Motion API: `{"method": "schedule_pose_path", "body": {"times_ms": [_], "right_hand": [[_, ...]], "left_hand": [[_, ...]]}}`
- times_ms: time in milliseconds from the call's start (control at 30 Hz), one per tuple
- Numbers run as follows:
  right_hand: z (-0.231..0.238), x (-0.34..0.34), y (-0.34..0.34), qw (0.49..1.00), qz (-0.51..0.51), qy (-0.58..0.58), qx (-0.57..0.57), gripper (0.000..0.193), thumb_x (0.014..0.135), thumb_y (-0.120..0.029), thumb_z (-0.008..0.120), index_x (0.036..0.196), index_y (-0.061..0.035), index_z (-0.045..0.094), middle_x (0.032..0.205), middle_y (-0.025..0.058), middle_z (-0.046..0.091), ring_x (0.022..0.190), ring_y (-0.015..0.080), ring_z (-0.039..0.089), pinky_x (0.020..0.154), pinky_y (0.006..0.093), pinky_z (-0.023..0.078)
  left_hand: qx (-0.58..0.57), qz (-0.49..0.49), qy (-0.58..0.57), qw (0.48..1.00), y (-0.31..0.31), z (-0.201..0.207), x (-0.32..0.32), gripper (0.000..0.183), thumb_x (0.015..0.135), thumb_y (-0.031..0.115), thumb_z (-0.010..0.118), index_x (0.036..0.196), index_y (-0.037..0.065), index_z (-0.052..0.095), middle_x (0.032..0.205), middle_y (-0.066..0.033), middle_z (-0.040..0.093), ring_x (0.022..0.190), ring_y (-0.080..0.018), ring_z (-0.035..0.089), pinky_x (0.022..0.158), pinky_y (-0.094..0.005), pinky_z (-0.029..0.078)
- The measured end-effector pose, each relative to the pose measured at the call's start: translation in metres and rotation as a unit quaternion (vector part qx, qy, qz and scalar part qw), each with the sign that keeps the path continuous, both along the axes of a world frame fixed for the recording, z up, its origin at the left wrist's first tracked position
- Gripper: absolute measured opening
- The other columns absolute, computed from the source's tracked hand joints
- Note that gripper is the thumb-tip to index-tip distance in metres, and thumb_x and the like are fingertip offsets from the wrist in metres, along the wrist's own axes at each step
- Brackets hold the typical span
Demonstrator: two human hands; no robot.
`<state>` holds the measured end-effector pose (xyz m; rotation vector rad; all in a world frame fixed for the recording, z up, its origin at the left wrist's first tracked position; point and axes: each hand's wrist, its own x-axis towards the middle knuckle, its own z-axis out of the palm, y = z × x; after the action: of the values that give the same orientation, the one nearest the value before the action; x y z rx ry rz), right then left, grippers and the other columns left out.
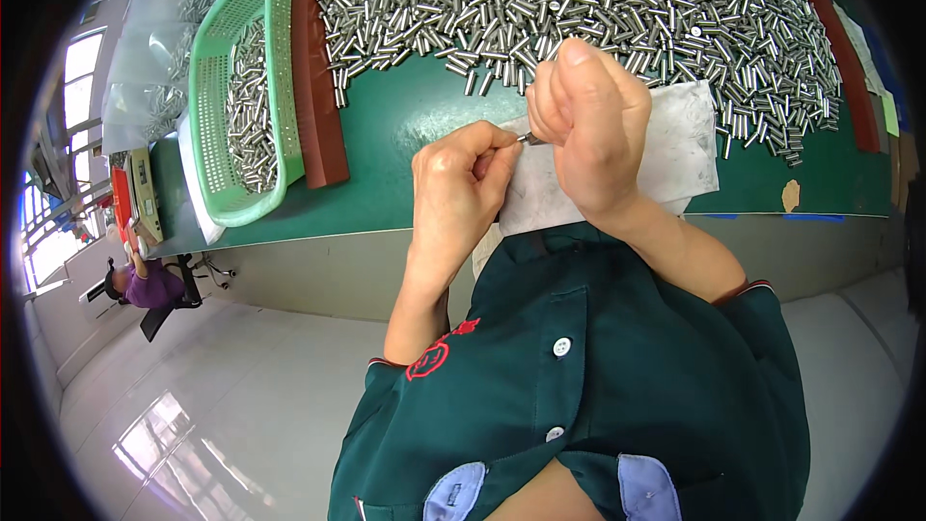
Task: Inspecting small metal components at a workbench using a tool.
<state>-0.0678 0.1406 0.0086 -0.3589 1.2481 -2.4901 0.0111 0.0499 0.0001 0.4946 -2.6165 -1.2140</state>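
Our left hand point(451, 176) pinches 1 small metal pin point(527, 138), thumb and forefinger together on it, while our right hand point(598, 125) is folded into a fist just beside the pin's other end; what its curled fingers hold, we cannot tell. That pin sits between our 2 hands, above the left part of 1 smudged pale cloth point(675, 150) on the green table point(381, 125).

Beyond, we see loose metal pins point(540, 0) spread too thickly to count, flanked by 2 red-brown strips: the left rail point(318, 106) and the right rail point(854, 87). Outside the left rail stands 1 pale green basket point(282, 87), its contents likewise past our counting, with clear plastic bags point(145, 68) farther left. At lower right, 1 tan scrap point(791, 196) lies near the table's front edge.

Bare green tabletop opens between the left rail and our left hand; another bare stretch runs from the cloth's right edge toward the right rail. The cloth reaches the front edge, close against our dark green shirt point(666, 357). At far left, we see 1 co-worker point(154, 287) in purple.
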Motion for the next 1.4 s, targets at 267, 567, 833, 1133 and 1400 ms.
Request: {"method": "schedule_pose_path", "body": {"times_ms": [267, 567, 833, 1133, 1400], "right_hand": [[-0.003, 0.003, -0.004, 0.995, 0.002, 0.094, 0.045, 0.034, 0.088, -0.016, 0.037, 0.056, -0.0067, 0.031, 0.049, -0.0028, 0.031, 0.044, 0.0037, 0.025, 0.040, 0.0213, 0.021], [-0.001, -0.002, 0.001, 1.000, -0.004, 0.011, 0.008, 0.036, 0.090, -0.018, 0.035, 0.055, -0.0086, 0.028, 0.046, -0.0023, 0.027, 0.040, 0.0047, 0.021, 0.036, 0.0219, 0.018], [0.000, -0.002, -0.001, 1.000, -0.003, 0.012, -0.007, 0.036, 0.089, -0.017, 0.035, 0.055, -0.0088, 0.028, 0.045, -0.0020, 0.027, 0.039, 0.0052, 0.019, 0.036, 0.0222, 0.017], [-0.004, -0.003, 0.001, 0.999, 0.022, 0.003, -0.029, 0.034, 0.088, -0.017, 0.039, 0.057, -0.0063, 0.033, 0.048, -0.0035, 0.033, 0.043, 0.0024, 0.026, 0.038, 0.0206, 0.021], [-0.004, -0.003, 0.001, 0.999, 0.027, 0.001, -0.028, 0.033, 0.089, -0.017, 0.038, 0.058, -0.0058, 0.034, 0.049, -0.0029, 0.033, 0.043, 0.0026, 0.025, 0.038, 0.0203, 0.021]], "left_hand": [[-0.010, -0.003, -0.016, 1.000, 0.004, 0.007, -0.003, 0.004, 0.067, 0.000, 0.060, 0.066, -0.002, 0.056, 0.048, -0.0093, 0.046, 0.041, -0.0174, 0.043, 0.043, -0.0288, 0.036], [0.234, 0.021, 0.057, 0.970, -0.006, -0.001, 0.006, 0.008, 0.078, 0.006, 0.056, 0.083, 0.000, 0.053, 0.071, 0.0004, 0.052, 0.055, -0.0041, 0.038, 0.048, -0.0173, 0.031], [0.556, -0.020, 0.056, 0.829, -0.024, -0.002, 0.004, 0.013, 0.083, 0.008, 0.051, 0.094, 0.001, 0.050, 0.078, -0.0072, 0.051, 0.050, -0.0036, 0.028, 0.045, -0.0158, 0.024], [0.584, -0.018, 0.070, 0.809, -0.026, -0.002, 0.002, 0.016, 0.086, 0.008, 0.045, 0.097, 0.000, 0.052, 0.077, -0.0076, 0.054, 0.049, -0.0034, 0.029, 0.045, -0.0172, 0.025], [0.633, 0.010, 0.059, 0.772, -0.032, 0.000, 0.002, 0.024, 0.086, 0.012, 0.043, 0.105, -0.003, 0.049, 0.077, -0.0108, 0.056, 0.048, -0.0031, 0.029, 0.044, -0.0165, 0.026]]}}
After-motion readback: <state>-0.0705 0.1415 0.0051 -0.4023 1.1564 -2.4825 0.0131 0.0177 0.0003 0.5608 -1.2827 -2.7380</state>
